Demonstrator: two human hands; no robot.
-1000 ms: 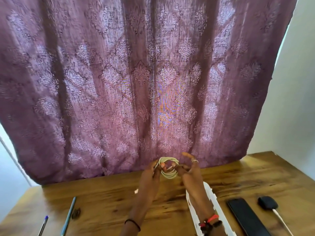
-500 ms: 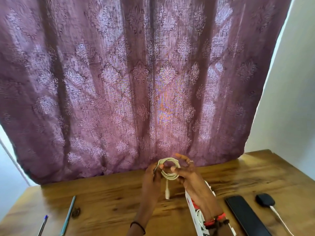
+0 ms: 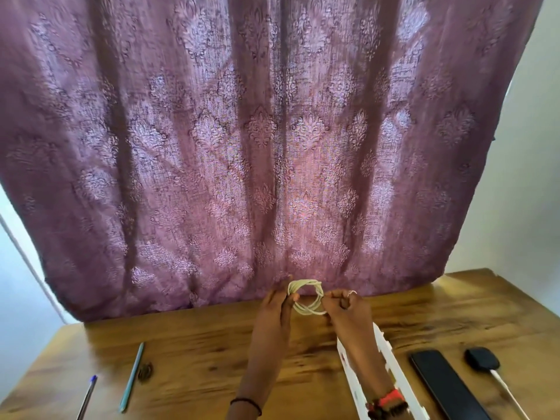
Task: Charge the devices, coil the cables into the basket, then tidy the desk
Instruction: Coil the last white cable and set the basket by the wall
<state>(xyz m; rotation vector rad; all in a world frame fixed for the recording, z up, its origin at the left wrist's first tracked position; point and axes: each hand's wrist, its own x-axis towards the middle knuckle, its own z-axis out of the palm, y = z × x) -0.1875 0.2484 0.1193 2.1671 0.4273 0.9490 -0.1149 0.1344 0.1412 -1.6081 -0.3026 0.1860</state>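
Above the bench (image 3: 212, 344), both hands, left (image 3: 277, 301) and right (image 3: 344, 306), pinch a nearly finished white cable coil (image 3: 306, 300), not yet in the white basket (image 3: 391, 359) beneath the right forearm, while pens (image 3: 131, 378) apparently await tidying.

pens (image 3: 131, 378) left on desk (image 3: 212, 344), phone (image 3: 445, 386) right

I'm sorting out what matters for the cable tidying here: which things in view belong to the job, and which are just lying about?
Part of the job:
- coiled white cable, held between left hand and right hand
- white basket
- black phone
- black charger with its white cord

Lying about:
- teal pen
- blue-tipped pen
- purple curtain
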